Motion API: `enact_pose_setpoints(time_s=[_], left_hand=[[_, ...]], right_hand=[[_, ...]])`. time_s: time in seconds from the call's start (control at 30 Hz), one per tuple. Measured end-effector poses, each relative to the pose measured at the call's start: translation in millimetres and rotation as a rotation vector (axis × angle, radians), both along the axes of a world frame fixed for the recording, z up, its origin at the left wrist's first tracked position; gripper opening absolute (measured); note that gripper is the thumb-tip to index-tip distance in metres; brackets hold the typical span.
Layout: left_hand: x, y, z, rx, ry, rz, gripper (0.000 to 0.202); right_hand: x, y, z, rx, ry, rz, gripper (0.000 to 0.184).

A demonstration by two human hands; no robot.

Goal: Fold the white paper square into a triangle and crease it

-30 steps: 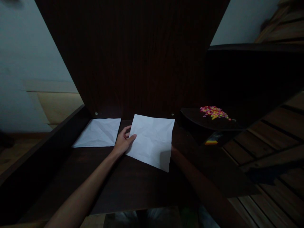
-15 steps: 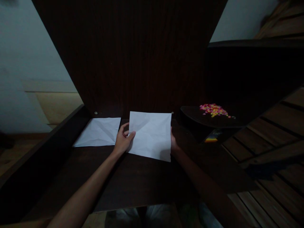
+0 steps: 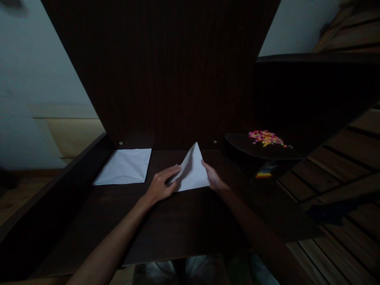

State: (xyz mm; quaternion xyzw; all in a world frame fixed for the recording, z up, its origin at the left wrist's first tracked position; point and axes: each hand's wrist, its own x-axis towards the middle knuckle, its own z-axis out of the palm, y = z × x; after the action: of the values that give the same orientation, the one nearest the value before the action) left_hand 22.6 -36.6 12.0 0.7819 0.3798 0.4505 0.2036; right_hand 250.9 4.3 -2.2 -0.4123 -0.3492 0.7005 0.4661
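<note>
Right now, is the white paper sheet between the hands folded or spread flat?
Folded: the white paper sheet shows as a pointed triangle, with the left hand and right hand on its two sides.

Dim rm: dark desk (image 3: 178,229), pale wall (image 3: 29,59)

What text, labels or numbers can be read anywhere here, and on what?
No readable text anywhere.
Folded white sheet: blank.
Flat creased sheet to its left: blank.
Small multicoloured item below the coloured pile: too dark and small to tell if it bears print.
</note>
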Motion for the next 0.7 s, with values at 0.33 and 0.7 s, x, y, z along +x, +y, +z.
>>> enact_pose_setpoints(time_s=[0.33,0.7], left_hand=[[14,-4,-2.6,-0.020,0.047,-0.036,0.025],[12,5,-3.0,-0.589,-0.302,0.012,0.034]], right_hand=[[0,-8,4.8,0.133,-0.060,0.068,0.042],[0,-9,5.3,0.111,-0.015,0.104,0.028]])
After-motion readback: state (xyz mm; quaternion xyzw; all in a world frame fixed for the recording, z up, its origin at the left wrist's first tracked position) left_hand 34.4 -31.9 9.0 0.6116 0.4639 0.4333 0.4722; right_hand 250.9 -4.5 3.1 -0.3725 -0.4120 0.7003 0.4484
